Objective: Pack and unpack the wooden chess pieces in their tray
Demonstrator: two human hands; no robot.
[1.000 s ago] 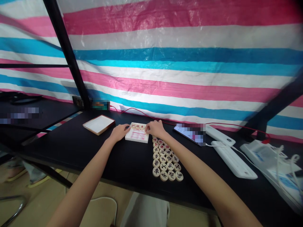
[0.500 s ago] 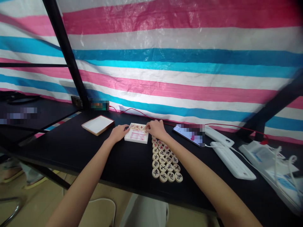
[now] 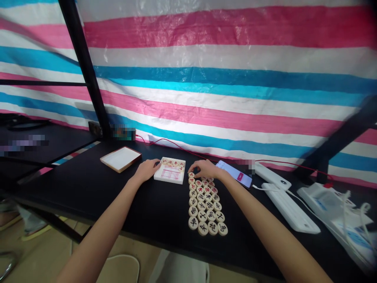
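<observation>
While partly hiding round, pale pieces (image 3: 209,205) behind the right hand (image 3: 204,168), curving fingers near one, unclear whether gripping; resting the left hand (image 3: 148,169) against a shallow white box (image 3: 168,181), likewise unclear.

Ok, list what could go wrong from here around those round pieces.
The right hand is at the far end of closely packed round pieces and might knock neighbouring ones out of line. It also looks close to the phone and could nudge it. The left hand, at the white box, might shift it.
</observation>
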